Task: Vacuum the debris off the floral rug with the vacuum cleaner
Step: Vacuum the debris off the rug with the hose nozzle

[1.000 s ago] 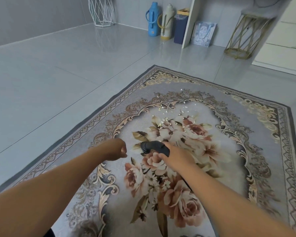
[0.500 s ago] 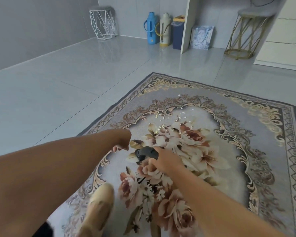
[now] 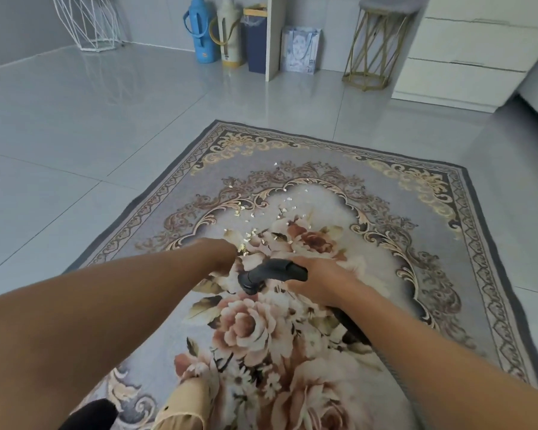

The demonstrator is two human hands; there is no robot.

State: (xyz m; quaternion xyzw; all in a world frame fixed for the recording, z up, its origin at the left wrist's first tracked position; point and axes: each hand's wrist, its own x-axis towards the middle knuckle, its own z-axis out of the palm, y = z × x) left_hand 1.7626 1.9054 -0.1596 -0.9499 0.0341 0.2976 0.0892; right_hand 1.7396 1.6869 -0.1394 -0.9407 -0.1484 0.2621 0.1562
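Note:
The floral rug [image 3: 395, 184] lies on the grey tile floor. Small pale and golden debris flakes [image 3: 255, 216] are scattered over its centre, just beyond my hands. My right hand [image 3: 319, 282] grips the black vacuum handle [image 3: 272, 273], whose open front end points down and left. The dark hose [image 3: 353, 332] runs back under my right forearm. My left hand [image 3: 222, 257] hovers just left of the handle with its fingers curled under. I see nothing in it, and it does not touch the handle. The vacuum's body is out of view.
My foot in a beige slipper [image 3: 184, 405] stands on the rug's near end. Along the far wall are a white wire stool [image 3: 89, 23], blue and cream flasks [image 3: 204, 32], a bin [image 3: 255, 41], a paper bag [image 3: 300, 51], a gold wire stool [image 3: 376, 48] and white drawers [image 3: 469, 57].
The view has shifted forward over the rug. My foot has stepped onto its near end. Both hands and the handle have moved closer to the debris, and the left hand now sits nearer the handle.

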